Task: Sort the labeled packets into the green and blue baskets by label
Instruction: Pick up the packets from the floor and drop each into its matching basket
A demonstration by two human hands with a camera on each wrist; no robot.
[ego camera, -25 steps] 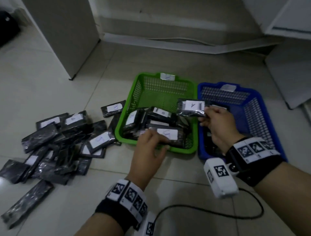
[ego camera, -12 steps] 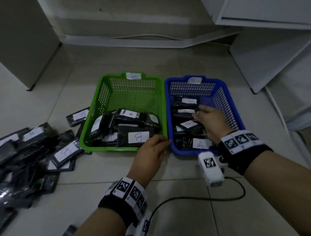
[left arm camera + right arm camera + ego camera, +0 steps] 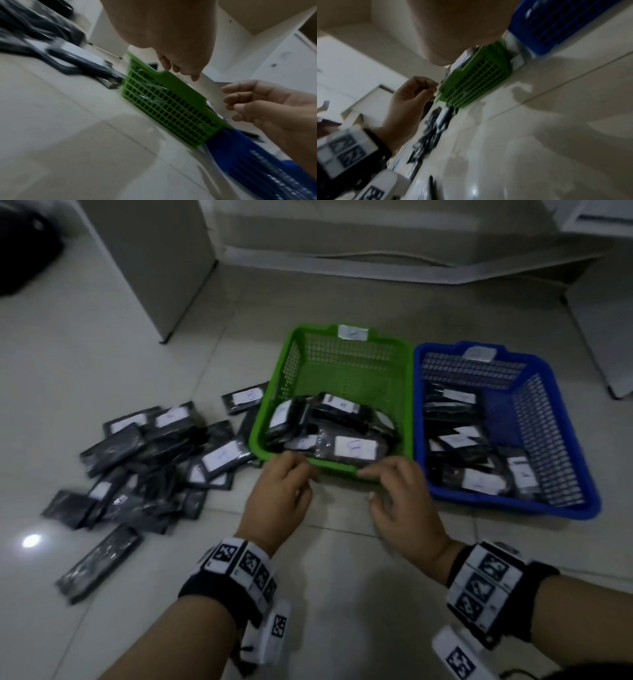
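The green basket (image 3: 274,392) holds several black packets with white labels (image 3: 354,447). To its right, the blue basket (image 3: 513,506) holds several more (image 3: 479,481). A pile of loose packets (image 3: 154,460) lies on the floor to the left. My left hand (image 3: 301,470) hovers at the green basket's front left rim with its fingers curled in, holding nothing. In the right wrist view the left hand (image 3: 423,86) looks like a loose fist. My right hand (image 3: 373,484) hangs empty at the front right rim, and the left wrist view shows its fingers (image 3: 240,101) relaxed.
The baskets stand side by side on a pale tiled floor (image 3: 342,577). A grey cabinet (image 3: 154,261) stands at the back left and white furniture (image 3: 603,320) at the right. A white label (image 3: 352,332) is stuck on the green basket's far rim, and another label (image 3: 479,353) on the blue one.
My right hand left its packet in the blue basket and came back left to the green basket's front rim, empty. The left hand stayed near that rim. The view swung left.
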